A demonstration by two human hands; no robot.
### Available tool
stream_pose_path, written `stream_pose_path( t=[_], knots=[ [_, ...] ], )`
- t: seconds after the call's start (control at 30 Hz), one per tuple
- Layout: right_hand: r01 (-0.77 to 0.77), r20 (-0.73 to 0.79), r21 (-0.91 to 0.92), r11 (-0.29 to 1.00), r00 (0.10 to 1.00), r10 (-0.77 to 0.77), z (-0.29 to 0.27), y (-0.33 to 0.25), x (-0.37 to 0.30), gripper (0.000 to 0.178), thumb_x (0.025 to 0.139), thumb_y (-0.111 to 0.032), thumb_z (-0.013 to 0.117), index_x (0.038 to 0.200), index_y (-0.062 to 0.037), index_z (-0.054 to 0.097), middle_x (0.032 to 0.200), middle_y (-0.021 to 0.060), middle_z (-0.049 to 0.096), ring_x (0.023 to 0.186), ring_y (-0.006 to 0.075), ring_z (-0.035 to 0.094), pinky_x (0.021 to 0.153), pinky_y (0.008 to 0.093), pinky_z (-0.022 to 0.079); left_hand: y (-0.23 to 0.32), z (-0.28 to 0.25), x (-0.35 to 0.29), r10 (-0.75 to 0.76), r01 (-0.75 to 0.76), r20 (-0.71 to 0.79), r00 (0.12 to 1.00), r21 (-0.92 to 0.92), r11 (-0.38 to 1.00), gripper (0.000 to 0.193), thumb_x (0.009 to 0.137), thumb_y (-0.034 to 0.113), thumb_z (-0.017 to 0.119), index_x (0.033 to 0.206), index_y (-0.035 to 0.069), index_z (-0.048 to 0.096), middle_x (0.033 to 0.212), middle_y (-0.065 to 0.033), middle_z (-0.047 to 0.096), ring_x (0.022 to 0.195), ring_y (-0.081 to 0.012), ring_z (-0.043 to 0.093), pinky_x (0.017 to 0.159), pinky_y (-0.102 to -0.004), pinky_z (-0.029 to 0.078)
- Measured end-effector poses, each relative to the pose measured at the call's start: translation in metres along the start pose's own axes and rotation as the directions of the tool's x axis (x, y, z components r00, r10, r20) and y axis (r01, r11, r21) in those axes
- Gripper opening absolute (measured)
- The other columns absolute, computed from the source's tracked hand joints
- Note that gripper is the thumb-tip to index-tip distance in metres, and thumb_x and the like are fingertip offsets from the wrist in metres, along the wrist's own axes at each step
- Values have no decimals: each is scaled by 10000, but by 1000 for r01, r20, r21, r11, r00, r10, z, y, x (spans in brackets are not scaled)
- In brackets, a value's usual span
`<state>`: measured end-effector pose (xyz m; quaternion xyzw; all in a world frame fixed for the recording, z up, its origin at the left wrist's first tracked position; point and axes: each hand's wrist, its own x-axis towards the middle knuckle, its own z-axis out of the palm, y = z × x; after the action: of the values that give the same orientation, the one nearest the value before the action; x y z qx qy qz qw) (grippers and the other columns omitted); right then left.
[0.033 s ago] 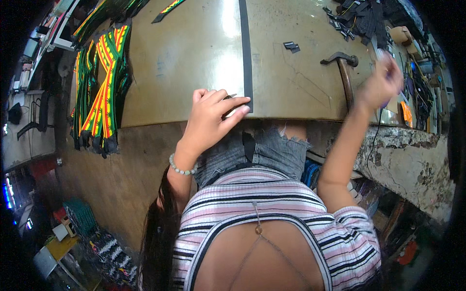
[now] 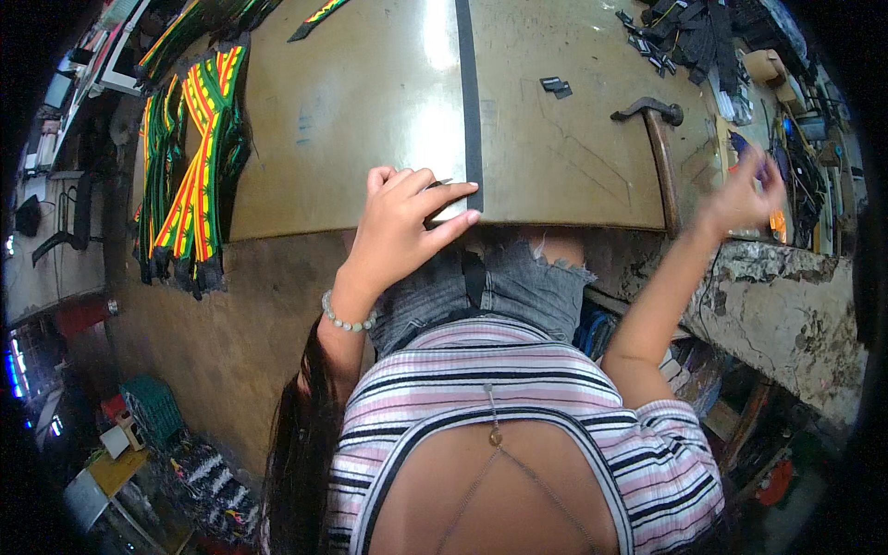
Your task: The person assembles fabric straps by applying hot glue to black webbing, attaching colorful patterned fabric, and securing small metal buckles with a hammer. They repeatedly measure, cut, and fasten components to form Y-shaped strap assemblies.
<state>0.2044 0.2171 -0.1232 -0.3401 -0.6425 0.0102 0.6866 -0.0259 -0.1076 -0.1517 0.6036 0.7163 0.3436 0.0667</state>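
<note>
While the half-curled left hand [image 2: 402,215], holding an indistinct object [image 2: 451,211], alone steadied the black strip [image 2: 471,102], the loosely curled right hand [image 2: 740,203], contents indiscernible, shifted rightward.

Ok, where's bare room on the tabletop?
Left of the black strip, beyond the left hand, to the patterned straps at far left; right of it, to the hammer, below the small black pieces. Crowded: upper right, under the dark pile, and around the right hand.
</note>
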Motion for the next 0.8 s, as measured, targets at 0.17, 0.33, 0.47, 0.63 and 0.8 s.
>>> stream_pose_path(
  t=[0.17,0.33,0.47,0.63,0.8],
  knots=[
    [-206,33,-187,961,976,215,-98,161,18,406,756,-219,825,974,-58,523,898,123,612,752,177,599,671,344,538,0,2,0,44,-44,-10,999,22,999,370,700,341,834,1022,172,767,695,-9,455,701,-176,478,816,-344,336],
    [-387,256,-632,671,713,652,-64,143,44,415,850,-405,768,936,-28,616,769,71,687,612,105,636,552,250,513,-2,3,-1,43,-42,-11,999,42,998,343,691,334,840,994,186,776,689,-1,462,698,-174,481,819,-341,338],
    [-410,556,-199,890,700,447,-20,21,49,352,879,-375,746,967,-56,626,725,14,665,573,76,593,510,221,461,-2,4,-1,46,-45,-41,998,31,998,338,685,328,841,988,191,777,691,3,464,697,-175,477,815,-341,337],
    [-447,964,157,881,263,-38,29,-83,4,458,849,-282,786,1168,-67,538,908,49,700,734,96,640,608,230,493,-1,0,-1,3,-4,25,1000,27,1000,300,730,355,806,988,208,761,775,22,563,771,-169,541,847,-373,343],
    [-259,968,209,943,190,-162,60,-95,-17,469,827,-300,797,1127,-55,534,871,64,652,758,120,623,684,268,497,-2,0,0,3,-4,24,1000,22,1000,282,732,345,803,977,216,753,761,25,540,764,-169,536,830,-379,345]
  ],
)
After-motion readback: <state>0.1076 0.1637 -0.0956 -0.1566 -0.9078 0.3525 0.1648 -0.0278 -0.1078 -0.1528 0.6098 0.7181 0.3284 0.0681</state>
